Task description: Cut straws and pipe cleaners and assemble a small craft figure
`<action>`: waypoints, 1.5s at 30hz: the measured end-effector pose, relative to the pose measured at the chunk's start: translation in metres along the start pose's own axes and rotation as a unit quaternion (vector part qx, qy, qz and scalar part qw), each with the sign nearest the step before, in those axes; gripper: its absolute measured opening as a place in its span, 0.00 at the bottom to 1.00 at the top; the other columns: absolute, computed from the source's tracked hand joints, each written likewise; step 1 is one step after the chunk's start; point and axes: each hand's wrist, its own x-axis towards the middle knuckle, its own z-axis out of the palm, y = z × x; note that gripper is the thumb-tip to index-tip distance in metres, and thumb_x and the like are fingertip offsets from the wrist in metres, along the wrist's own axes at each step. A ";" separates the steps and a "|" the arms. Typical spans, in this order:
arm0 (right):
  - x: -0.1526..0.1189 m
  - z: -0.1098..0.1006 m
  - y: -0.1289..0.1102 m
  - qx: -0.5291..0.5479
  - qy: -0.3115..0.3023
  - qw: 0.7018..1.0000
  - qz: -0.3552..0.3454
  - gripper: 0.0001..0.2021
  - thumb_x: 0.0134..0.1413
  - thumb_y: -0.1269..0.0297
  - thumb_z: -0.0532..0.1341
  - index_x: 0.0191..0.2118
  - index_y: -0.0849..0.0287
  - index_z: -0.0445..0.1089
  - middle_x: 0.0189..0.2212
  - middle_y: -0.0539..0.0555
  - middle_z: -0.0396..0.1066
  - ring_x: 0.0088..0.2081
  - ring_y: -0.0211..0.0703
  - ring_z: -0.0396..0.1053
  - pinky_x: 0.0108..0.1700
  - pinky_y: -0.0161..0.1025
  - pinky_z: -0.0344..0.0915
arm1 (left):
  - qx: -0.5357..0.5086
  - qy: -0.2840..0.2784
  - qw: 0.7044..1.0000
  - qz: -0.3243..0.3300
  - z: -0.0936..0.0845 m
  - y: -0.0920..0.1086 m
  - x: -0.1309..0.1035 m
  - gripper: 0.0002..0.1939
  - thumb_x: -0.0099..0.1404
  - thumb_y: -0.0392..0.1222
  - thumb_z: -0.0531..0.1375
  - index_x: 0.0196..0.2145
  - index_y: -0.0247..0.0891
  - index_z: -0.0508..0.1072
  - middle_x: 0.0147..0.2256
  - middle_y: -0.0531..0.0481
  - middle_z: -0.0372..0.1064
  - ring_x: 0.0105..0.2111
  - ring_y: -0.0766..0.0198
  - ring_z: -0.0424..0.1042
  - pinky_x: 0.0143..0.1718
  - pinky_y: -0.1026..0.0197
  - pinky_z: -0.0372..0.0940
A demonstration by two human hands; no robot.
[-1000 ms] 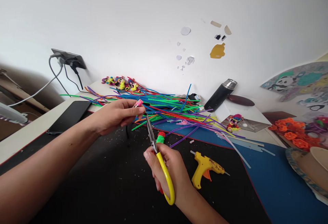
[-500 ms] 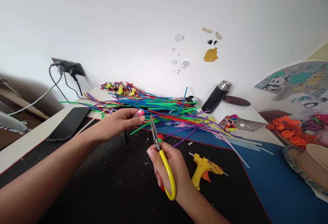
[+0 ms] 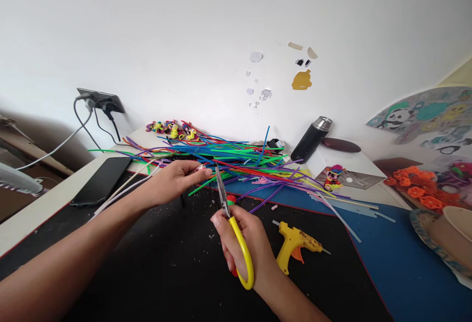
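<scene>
My left hand [image 3: 177, 179] is closed on a small pinkish-white piece [image 3: 200, 168], mostly hidden by the fingers, at the near edge of a heap of coloured pipe cleaners [image 3: 236, 157]. Wrapped around scissors [image 3: 224, 199] with a yellow handle, my right hand [image 3: 247, 238] sits just to the right and nearer to me. The blades point up and away, close to the left fingertips. A red and green item [image 3: 231, 199] shows partly behind the right hand, with something red below its fingers.
A yellow glue gun [image 3: 297, 246] lies on the black mat, right of my right hand. Behind are a phone [image 3: 101, 182], a black flask [image 3: 311, 140], small figures [image 3: 172, 130], and one figure [image 3: 335, 177] by a white box. Orange flowers [image 3: 416, 187] and a round basket [image 3: 429, 243] stand at the right.
My left hand has turned slightly, and its fingers now cover more of the small piece. My right hand and the scissors have hardly moved. The view has shifted a little.
</scene>
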 end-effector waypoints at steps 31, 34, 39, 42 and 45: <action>0.000 0.001 0.003 -0.007 -0.010 1.000 0.000 0.31 0.60 0.27 0.67 0.40 0.56 0.71 0.17 0.39 0.58 0.13 0.30 0.56 0.15 0.28 0.52 | 0.042 0.022 0.999 -0.005 0.003 0.001 -0.002 0.28 0.66 0.70 0.60 0.26 0.42 0.63 0.26 0.56 0.52 0.28 0.63 0.53 0.30 0.60 0.51; 0.000 0.001 0.003 -0.006 -0.011 1.000 0.001 0.31 0.59 0.28 0.68 0.40 0.56 0.71 0.17 0.39 0.57 0.12 0.30 0.55 0.15 0.28 0.52 | 0.064 0.017 0.998 -0.007 0.005 -0.003 -0.002 0.28 0.67 0.70 0.58 0.26 0.43 0.62 0.27 0.56 0.51 0.28 0.63 0.54 0.30 0.60 0.51; 0.000 0.001 0.003 -0.006 -0.016 1.000 0.001 0.30 0.59 0.28 0.68 0.40 0.55 0.71 0.17 0.39 0.57 0.12 0.31 0.55 0.15 0.29 0.51 | 0.079 0.012 0.997 -0.002 0.005 -0.009 -0.002 0.27 0.69 0.68 0.57 0.27 0.42 0.62 0.27 0.57 0.51 0.29 0.63 0.54 0.31 0.60 0.51; 0.000 0.002 0.004 -0.002 -0.015 1.000 0.002 0.30 0.59 0.29 0.68 0.40 0.55 0.71 0.17 0.39 0.57 0.12 0.30 0.55 0.15 0.29 0.52 | 0.069 0.015 0.997 0.001 0.005 -0.007 -0.002 0.27 0.69 0.67 0.58 0.27 0.43 0.62 0.27 0.57 0.51 0.29 0.63 0.54 0.30 0.60 0.51; 0.000 0.002 0.003 -0.002 -0.015 1.000 0.000 0.30 0.59 0.29 0.68 0.39 0.55 0.71 0.17 0.39 0.57 0.13 0.30 0.55 0.15 0.28 0.52 | 0.060 0.010 0.998 0.010 0.006 -0.004 -0.002 0.27 0.69 0.68 0.58 0.27 0.42 0.62 0.28 0.57 0.50 0.29 0.63 0.53 0.30 0.60 0.51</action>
